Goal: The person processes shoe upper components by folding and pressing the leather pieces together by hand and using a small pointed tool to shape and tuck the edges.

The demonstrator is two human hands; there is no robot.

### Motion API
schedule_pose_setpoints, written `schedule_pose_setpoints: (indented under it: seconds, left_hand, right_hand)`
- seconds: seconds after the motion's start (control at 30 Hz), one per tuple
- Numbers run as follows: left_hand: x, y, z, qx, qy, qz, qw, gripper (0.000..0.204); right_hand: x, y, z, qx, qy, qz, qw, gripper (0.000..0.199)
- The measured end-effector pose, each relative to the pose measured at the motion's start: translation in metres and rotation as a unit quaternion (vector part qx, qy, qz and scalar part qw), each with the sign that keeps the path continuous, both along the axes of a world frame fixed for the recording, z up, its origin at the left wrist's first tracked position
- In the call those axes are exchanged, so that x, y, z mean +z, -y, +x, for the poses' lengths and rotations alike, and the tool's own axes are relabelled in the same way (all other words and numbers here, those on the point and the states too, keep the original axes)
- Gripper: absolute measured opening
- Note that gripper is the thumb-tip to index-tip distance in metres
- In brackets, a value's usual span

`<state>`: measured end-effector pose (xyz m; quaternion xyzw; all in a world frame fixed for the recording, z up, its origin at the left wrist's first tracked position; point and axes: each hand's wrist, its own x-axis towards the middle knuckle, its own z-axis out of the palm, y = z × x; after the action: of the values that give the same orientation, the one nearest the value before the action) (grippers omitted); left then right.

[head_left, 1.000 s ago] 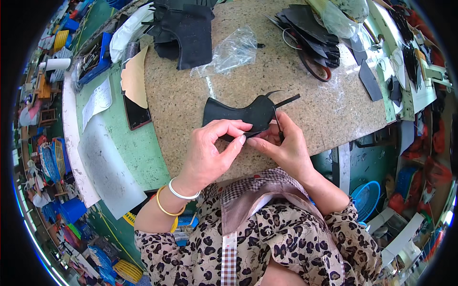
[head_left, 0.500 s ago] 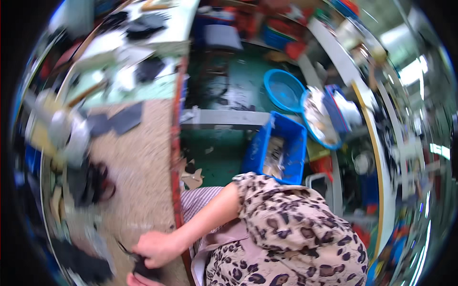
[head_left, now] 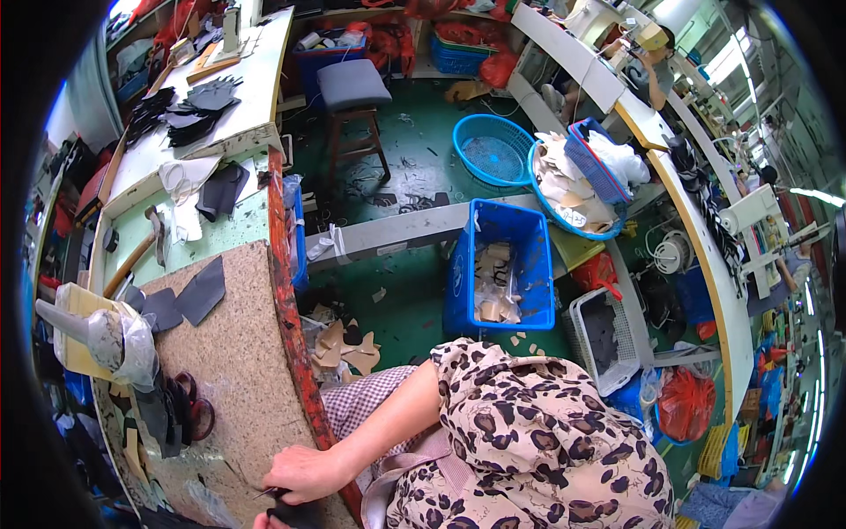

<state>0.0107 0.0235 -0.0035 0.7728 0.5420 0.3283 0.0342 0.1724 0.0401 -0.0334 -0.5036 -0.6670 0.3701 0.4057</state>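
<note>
My right hand point(head_left: 306, 474) is closed over the near end of a speckled tan work board point(head_left: 233, 353), its fingers pinched at a small soft black piece point(head_left: 295, 513). A thin dark strip or point juts out past those fingers; what it is, I cannot make out. At the lower edge show only the fingertips of my left hand point(head_left: 267, 522), pressed against the same black piece. Farther up the board lie scissors with dark red handles point(head_left: 201, 418), beside a stack of dark pieces point(head_left: 160, 414). Flat dark grey pieces point(head_left: 202, 291) rest beyond.
A hammer point(head_left: 137, 257) and a plastic-wrapped holder point(head_left: 106, 339) stand along the bench's left side. The red-painted bench edge point(head_left: 295, 353) runs beside my arm. On the floor are a blue bin point(head_left: 458, 291) of scraps, a round blue basket point(head_left: 493, 145) and a stool point(head_left: 352, 85).
The view has shifted and sharpened, and bench things now sit lower and more to the left. My hands stay together at the black piece, with less of my left hand showing.
</note>
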Motion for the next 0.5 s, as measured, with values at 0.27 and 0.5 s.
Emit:
schedule_pose_setpoints:
  seconds: [0.27,0.5]
  left_hand:
    - [0.011,0.005,-0.019,-0.072,0.282,-0.347,0.892,0.029]
    - [0.023,0.016,0.017,-0.089,0.089,-0.206,0.970,0.049]
  right_hand:
    - [0.001,0.007,-0.009,-0.002,-0.036,-0.029,0.999,0.016]
    - [0.007,0.004,0.002,0.000,-0.034,-0.022,0.999,0.011]
